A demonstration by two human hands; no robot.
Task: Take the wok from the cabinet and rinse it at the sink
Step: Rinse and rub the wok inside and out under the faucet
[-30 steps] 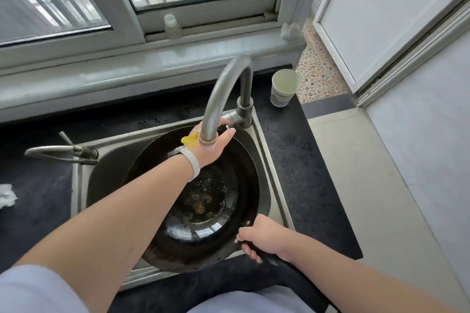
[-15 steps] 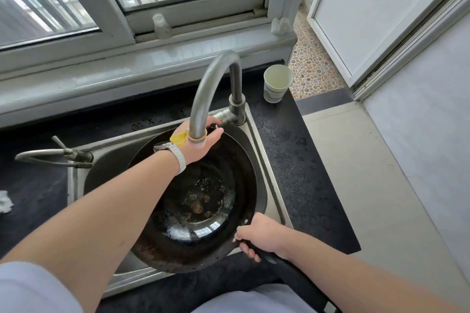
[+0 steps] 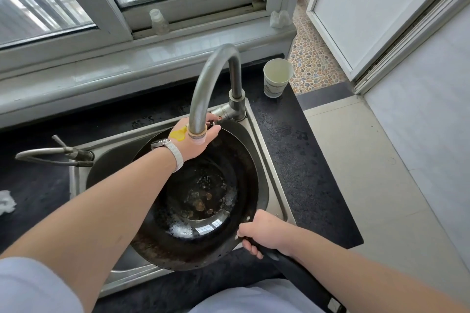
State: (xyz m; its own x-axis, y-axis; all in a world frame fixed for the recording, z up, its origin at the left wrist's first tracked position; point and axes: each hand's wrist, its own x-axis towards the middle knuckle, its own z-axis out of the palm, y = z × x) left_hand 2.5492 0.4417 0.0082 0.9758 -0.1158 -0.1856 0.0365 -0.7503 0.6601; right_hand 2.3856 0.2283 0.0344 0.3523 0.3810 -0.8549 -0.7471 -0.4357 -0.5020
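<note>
A black wok with brown residue and a little water in its bottom sits tilted in the steel sink. My right hand grips the wok's long black handle at the sink's near right corner. My left hand, with a white watch on its wrist, reaches across the wok behind the curved faucet spout. Its fingers are closed on the small lever at the faucet's base. The spout hides part of that hand. I see no water running from the spout.
A paper cup stands on the dark counter right of the faucet. A second thin tap lies at the sink's left edge. A small bottle sits on the window sill, and crumpled tissue lies far left.
Both hands keep their holds on the lever and the wok handle. Only my viewpoint has shifted a little; the wok has not visibly moved.
</note>
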